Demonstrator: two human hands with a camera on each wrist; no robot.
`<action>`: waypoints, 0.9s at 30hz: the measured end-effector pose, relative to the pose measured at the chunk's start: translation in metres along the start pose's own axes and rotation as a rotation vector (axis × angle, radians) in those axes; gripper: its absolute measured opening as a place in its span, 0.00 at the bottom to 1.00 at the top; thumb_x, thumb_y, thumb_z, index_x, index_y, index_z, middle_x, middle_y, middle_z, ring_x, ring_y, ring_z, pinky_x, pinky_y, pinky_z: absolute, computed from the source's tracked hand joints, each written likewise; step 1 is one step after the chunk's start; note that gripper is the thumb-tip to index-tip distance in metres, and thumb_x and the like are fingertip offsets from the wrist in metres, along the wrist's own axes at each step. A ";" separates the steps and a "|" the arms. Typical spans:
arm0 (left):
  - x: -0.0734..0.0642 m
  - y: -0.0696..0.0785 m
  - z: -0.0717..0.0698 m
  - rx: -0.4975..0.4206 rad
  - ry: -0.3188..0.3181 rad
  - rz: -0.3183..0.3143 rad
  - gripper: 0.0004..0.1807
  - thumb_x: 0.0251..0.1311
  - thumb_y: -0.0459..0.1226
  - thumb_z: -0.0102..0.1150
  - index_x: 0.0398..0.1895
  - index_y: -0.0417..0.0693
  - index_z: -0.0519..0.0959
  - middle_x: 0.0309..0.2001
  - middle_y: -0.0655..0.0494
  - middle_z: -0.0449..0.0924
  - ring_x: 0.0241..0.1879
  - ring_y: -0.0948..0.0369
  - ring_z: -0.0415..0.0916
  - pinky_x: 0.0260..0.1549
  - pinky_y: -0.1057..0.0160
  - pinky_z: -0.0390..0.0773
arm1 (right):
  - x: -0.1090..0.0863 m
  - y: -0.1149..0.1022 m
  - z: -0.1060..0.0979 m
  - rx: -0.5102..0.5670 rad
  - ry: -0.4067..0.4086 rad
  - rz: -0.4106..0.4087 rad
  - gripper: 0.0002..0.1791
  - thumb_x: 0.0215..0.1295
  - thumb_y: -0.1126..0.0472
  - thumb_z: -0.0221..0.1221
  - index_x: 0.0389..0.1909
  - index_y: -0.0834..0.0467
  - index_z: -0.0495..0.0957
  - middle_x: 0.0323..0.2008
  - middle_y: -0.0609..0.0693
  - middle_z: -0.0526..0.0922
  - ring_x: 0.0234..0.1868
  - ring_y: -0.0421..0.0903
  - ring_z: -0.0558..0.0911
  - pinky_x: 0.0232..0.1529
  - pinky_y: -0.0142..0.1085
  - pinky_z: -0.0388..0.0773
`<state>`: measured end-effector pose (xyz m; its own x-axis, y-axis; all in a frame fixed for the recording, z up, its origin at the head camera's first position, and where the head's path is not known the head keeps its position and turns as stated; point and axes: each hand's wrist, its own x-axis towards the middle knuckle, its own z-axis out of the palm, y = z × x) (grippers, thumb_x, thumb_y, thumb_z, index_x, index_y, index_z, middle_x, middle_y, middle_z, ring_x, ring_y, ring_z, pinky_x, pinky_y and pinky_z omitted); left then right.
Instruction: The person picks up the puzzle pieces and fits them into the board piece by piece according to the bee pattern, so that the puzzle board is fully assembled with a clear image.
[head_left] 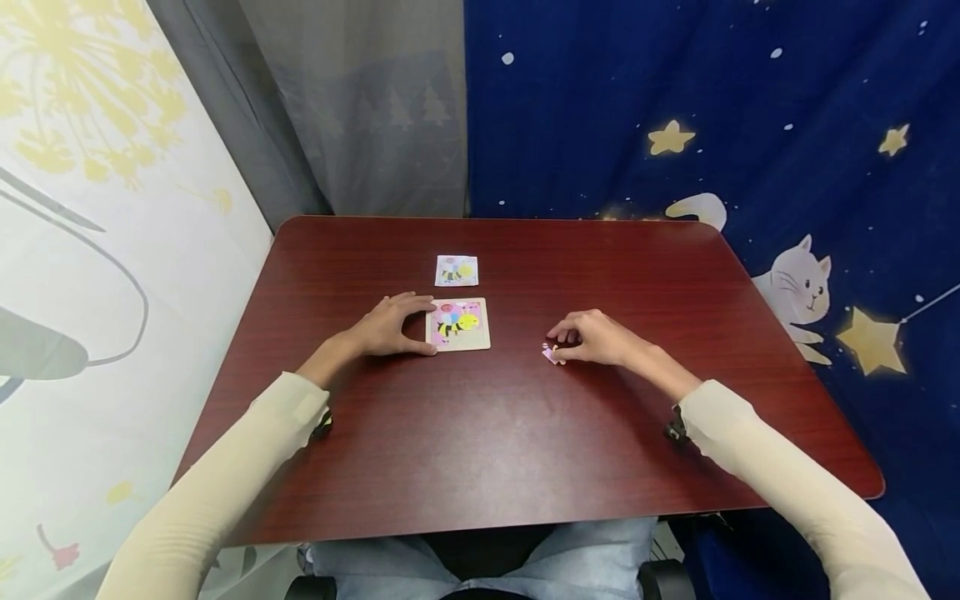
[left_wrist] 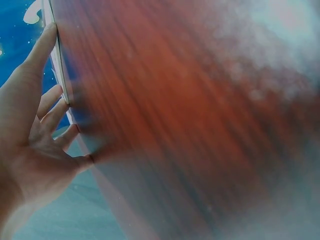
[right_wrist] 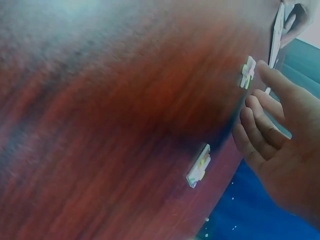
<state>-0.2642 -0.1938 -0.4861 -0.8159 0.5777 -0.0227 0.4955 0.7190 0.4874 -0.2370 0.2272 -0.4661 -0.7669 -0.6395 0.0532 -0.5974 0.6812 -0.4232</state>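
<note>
A small square puzzle board with a bee picture lies at the table's middle. My left hand holds it by its left side, thumb at the near corner and fingertips at the far corner. In the left wrist view, the board shows only edge-on. My right hand is to the right, fingers loosely bent, its thumb beside a small pink puzzle piece. The right wrist view shows this piece flat by the thumb tip, with a second puzzle piece lying apart from the fingers.
A bee picture card lies just beyond the board. Both rest on a dark red wooden table with rounded corners. Curtains hang behind its far edge, and a patterned white curtain hangs at the left.
</note>
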 end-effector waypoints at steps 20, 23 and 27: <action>0.001 -0.003 0.002 0.000 -0.010 -0.015 0.50 0.53 0.61 0.75 0.76 0.52 0.70 0.79 0.53 0.61 0.81 0.46 0.47 0.76 0.33 0.42 | 0.000 -0.009 0.011 0.064 -0.026 -0.057 0.19 0.61 0.61 0.74 0.53 0.55 0.88 0.44 0.47 0.87 0.42 0.44 0.84 0.42 0.38 0.84; 0.000 -0.002 0.001 -0.005 -0.010 -0.016 0.49 0.54 0.61 0.75 0.76 0.52 0.70 0.79 0.53 0.62 0.81 0.47 0.47 0.76 0.34 0.42 | -0.001 -0.008 0.011 0.050 -0.013 -0.052 0.20 0.60 0.58 0.76 0.53 0.56 0.88 0.44 0.48 0.86 0.43 0.46 0.83 0.43 0.40 0.83; 0.000 -0.001 0.000 -0.002 -0.009 -0.017 0.49 0.54 0.60 0.75 0.76 0.52 0.70 0.79 0.53 0.61 0.81 0.47 0.47 0.76 0.34 0.41 | -0.002 -0.007 0.011 0.058 -0.005 -0.056 0.17 0.61 0.59 0.75 0.51 0.57 0.89 0.41 0.49 0.86 0.40 0.46 0.82 0.42 0.42 0.83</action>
<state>-0.2646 -0.1943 -0.4870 -0.8215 0.5688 -0.0394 0.4807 0.7281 0.4887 -0.2287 0.2198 -0.4733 -0.7312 -0.6781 0.0739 -0.6248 0.6223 -0.4716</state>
